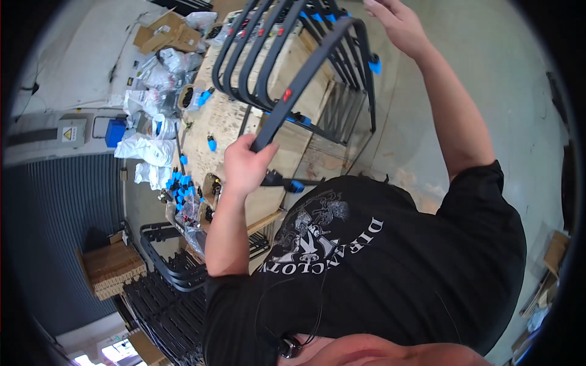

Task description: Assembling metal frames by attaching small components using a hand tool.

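My left hand [247,165] is wrapped round the near end of a bent dark-grey metal tube frame [311,64], which slants up and away over the workbench [213,116]. A small red piece [287,95] sits on this tube. My right hand [400,27] is raised at the top edge, near the frame's far bend. Its fingers look stretched out and partly cut off by the picture edge; I see nothing in them. Behind the held tube stand several similar dark frames [244,67] in a row, with red pieces and blue fittings. A blue fitting [375,64] hangs by the far leg.
Loose blue fittings [181,189], clear plastic bags [159,76] and an opened cardboard box [168,33] lie along the bench's left side. More dark frames [168,305] are stacked at lower left, beside piled brown boards [113,268]. Bare concrete floor [519,110] stretches to the right.
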